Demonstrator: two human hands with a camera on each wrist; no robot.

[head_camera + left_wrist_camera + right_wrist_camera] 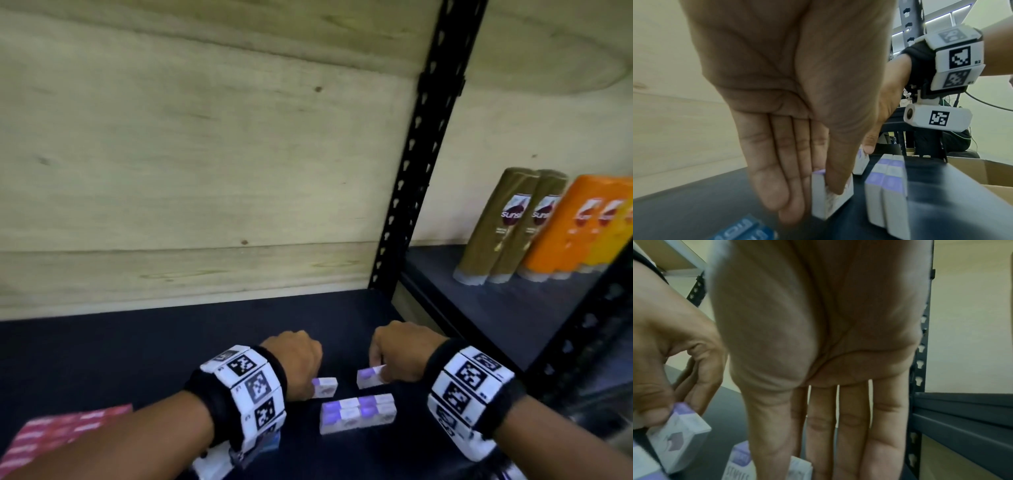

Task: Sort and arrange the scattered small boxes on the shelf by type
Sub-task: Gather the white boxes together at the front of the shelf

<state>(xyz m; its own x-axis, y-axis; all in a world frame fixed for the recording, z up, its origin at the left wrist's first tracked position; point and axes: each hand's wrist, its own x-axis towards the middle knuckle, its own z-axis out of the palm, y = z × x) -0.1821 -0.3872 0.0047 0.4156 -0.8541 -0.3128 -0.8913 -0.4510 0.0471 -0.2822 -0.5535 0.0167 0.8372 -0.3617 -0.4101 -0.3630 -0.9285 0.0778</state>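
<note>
Small white boxes with purple ends lie on the dark shelf (137, 346). My left hand (298, 363) pinches one white-purple box (325, 387) between thumb and fingers, and the box (824, 204) stands on its edge on the shelf. To its right, my right hand (397, 353) holds a second box of the same kind (369, 377), with the thumb (766, 434) in front of the box (737, 467) and the fingers behind. Just in front of both hands, several matching boxes (358, 413) sit packed in a neat block (888, 186).
Red boxes (51, 435) lie at the front left, and blue boxes (742, 229) lie under my left wrist. A black upright post (424, 164) divides the shelf bays. Brown shampoo bottles (507, 222) and orange ones (575, 222) stand in the right bay. A wooden back panel (171, 171) closes the rear.
</note>
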